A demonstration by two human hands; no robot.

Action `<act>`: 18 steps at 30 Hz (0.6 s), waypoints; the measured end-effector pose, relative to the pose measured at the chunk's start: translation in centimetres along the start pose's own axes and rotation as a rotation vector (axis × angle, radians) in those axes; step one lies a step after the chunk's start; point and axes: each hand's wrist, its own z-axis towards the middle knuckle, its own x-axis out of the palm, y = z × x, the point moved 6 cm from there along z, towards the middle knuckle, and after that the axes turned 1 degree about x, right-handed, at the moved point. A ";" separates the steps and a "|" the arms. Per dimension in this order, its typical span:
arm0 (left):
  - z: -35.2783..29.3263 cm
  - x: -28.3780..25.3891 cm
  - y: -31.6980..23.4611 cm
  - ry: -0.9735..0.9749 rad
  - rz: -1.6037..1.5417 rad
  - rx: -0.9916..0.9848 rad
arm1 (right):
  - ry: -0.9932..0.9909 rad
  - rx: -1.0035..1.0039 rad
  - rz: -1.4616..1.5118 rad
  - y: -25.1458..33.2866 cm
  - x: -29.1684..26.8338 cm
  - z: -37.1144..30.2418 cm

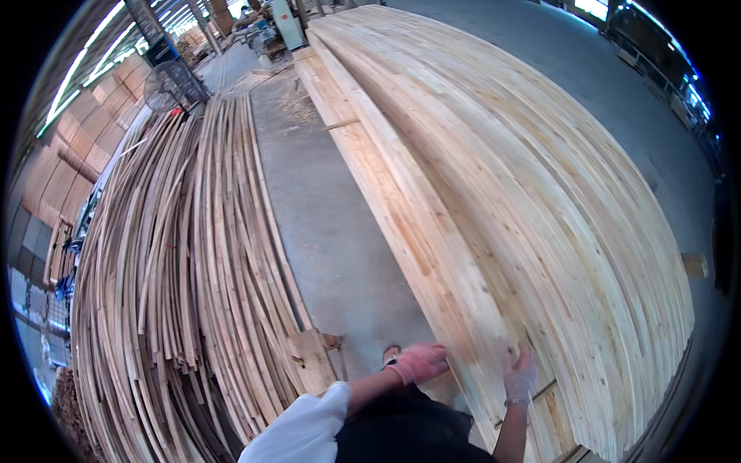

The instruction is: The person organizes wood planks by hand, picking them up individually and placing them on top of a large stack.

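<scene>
A long pale wooden board (463,309) runs away from me along the left side of a wide stack of similar boards (571,255). My left hand (419,363), in a pinkish glove, is closed at the board's left edge near its close end. On the opposite edge, my right hand (520,375), also gloved and with a band at the wrist, has its fingers against the wood. Part of the fingers of both hands is hidden or blurred. Thin cross sticks (544,390) lie between layers of boards beside my right hand.
Long thin wooden strips (224,231) lie in bundles on the left, with a short wood piece (312,359) at their near end. Grey floor (324,208) runs between. Farther off stand a fan (171,85), stacked panels (73,147) and a machine (285,27).
</scene>
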 end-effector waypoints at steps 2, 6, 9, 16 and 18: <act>-5.3 -6.1 7.9 -0.157 -0.047 -0.148 | -0.147 -0.128 -0.148 3.2 3.9 4.2; -19.6 -15.1 20.4 -0.557 0.001 -0.678 | 0.075 0.037 -0.309 5.5 8.0 10.9; -29.3 -17.1 24.7 -0.801 -0.158 -1.093 | 0.315 0.175 -0.315 5.3 10.5 13.1; -24.7 -16.4 28.3 -0.863 -0.673 -1.093 | 0.322 -0.050 -0.428 4.2 13.9 15.1; -18.4 -18.5 28.9 -0.710 -0.602 -0.981 | 0.514 0.036 -0.435 7.0 11.8 15.6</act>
